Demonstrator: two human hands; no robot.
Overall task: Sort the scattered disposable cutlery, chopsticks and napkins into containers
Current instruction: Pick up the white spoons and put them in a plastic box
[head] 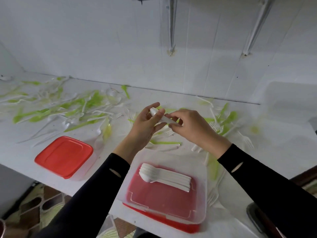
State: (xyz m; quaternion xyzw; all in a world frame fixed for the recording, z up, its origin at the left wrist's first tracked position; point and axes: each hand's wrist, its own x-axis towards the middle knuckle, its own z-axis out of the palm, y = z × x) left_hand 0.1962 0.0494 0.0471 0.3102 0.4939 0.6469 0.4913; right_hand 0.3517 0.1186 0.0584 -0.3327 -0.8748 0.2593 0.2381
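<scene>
One white spoon (163,119) is held above the bench (25,152), left grip (145,125) curled round its bowl, right grip (192,126) pinching its handle.

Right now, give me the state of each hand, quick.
Left hand: holding the white spoon by its bowl end.
Right hand: pinching the same spoon's handle.

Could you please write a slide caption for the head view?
Left hand and right hand hold a white spoon beside an open container of stacked white spoons, cutlery scattered behind.
</scene>
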